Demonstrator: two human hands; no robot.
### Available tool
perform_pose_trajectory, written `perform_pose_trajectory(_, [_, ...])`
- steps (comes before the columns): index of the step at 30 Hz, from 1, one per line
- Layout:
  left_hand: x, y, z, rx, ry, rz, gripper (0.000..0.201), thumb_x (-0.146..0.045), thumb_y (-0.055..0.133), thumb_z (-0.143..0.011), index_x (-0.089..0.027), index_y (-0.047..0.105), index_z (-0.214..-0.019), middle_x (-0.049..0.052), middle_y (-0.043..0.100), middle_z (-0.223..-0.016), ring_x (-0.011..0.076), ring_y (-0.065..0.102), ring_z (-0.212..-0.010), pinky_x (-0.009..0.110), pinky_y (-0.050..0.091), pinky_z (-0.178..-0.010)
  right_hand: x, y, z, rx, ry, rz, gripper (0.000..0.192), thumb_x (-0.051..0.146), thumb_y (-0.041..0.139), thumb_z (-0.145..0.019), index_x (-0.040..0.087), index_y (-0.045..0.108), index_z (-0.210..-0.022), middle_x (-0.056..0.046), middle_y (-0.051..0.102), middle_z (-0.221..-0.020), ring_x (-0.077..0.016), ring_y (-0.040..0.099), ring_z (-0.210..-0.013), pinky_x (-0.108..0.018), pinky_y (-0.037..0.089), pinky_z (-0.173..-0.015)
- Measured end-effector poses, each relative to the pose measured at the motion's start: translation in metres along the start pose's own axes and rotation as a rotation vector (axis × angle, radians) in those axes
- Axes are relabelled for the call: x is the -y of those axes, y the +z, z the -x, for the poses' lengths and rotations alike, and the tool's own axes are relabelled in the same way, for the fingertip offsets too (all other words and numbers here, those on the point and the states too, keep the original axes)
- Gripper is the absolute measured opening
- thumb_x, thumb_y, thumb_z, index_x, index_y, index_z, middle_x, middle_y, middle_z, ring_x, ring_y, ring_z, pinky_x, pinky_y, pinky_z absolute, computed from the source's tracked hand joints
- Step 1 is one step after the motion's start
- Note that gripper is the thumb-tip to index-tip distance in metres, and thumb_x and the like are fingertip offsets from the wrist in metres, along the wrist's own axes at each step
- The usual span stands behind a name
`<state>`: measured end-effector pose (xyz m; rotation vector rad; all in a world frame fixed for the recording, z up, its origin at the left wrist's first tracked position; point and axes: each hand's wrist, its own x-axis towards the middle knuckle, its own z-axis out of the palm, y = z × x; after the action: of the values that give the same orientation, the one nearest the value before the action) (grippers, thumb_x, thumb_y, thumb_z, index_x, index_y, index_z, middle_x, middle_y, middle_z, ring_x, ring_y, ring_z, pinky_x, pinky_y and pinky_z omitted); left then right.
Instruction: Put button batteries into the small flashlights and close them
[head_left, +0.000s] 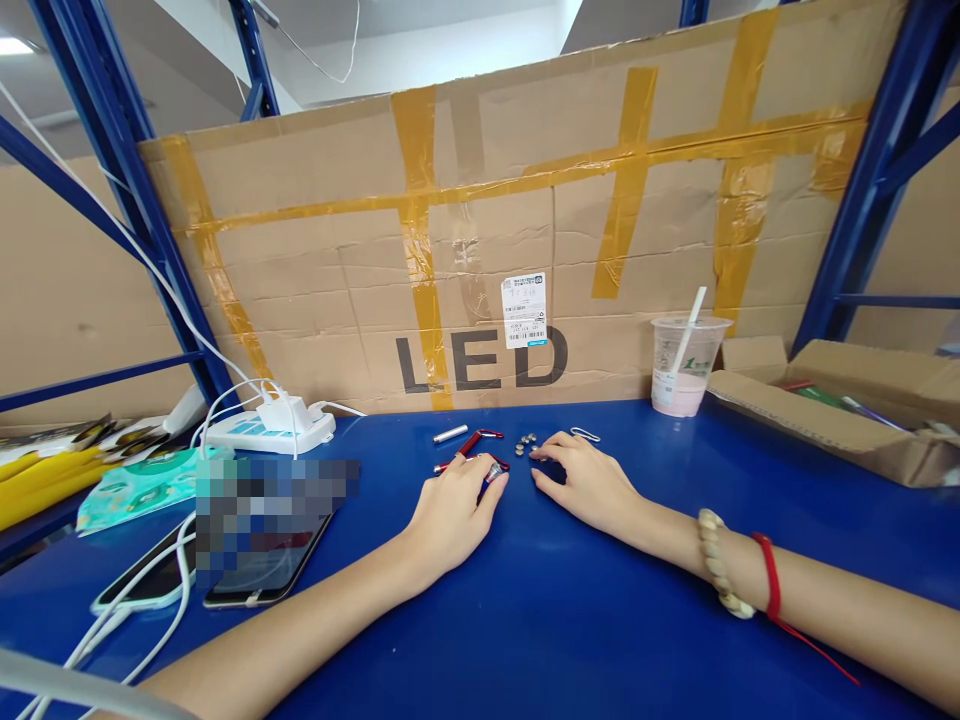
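The left hand (450,510) lies palm down on the blue bench (555,620), its fingers (491,487) pressed together and closed around a small red and silver cylinder piece (496,469) that pokes out just past the fingertips. The right hand (589,480) rests palm down beside it, fingers loosely curled and a little apart, the tips touching the bench right below a cluster of small round button cells (527,441); whether they pinch one of the cells cannot be told. Just beyond the left hand lie a red carabiner clip (480,439) and a silver tube (450,434). A thin metal clip (585,434) lies just past the right hand. The right wrist wears a bead bracelet (716,562) and a red string (769,578). Farther right stand a plastic cup with a straw (684,365) and an open cardboard box (840,415). To the left are a white power strip (270,428), two phones (247,570) with white cables, and some packets (142,485). A taped cardboard sheet (525,230) marked LED stands behind the bench.
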<state>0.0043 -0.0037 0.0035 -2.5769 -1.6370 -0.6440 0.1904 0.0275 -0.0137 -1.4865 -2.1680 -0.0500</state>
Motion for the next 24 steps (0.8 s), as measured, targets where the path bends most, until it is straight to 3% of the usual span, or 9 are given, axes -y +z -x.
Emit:
perform_pose_trajectory(9, [0.003, -0.002, -0.001, 0.039, 0.080, 0.098, 0.024, -0.031, 0.027, -0.094, -0.022, 0.048, -0.086, 0.001, 0.059, -0.089, 0.0170, 0.056, -0.085, 0.025, 0.042, -0.065, -0.010, 0.010, -0.005, -0.028, -0.207, -0.340, 0.021, 0.016, 0.051, -0.079, 0.018, 0.067, -0.093, -0.005, 0.068, -0.090, -0.0159, 0.063, -0.077, -0.028, 0.050, -0.068])
perform_pose_trajectory(16, [0.003, -0.001, 0.001, 0.020, 0.136, 0.158, 0.018, -0.031, 0.031, -0.093, -0.023, 0.047, -0.089, -0.001, 0.058, -0.090, 0.0149, 0.055, -0.084, 0.024, 0.041, -0.068, -0.006, 0.005, -0.005, 0.049, -0.174, -0.405, 0.017, 0.024, 0.057, -0.077, 0.020, 0.068, -0.090, -0.001, 0.069, -0.085, -0.0124, 0.059, -0.064, -0.023, 0.045, -0.055])
perform_pose_trajectory(24, [0.002, 0.000, 0.001, 0.024, 0.095, 0.157, 0.022, -0.035, 0.029, -0.093, -0.023, 0.046, -0.088, -0.001, 0.057, -0.086, 0.0150, 0.056, -0.080, 0.026, 0.042, -0.072, 0.001, 0.000, -0.003, 0.103, -0.233, -0.443, 0.019, 0.030, 0.061, -0.076, 0.019, 0.069, -0.089, 0.001, 0.065, -0.068, -0.0092, 0.047, -0.054, -0.021, 0.038, -0.050])
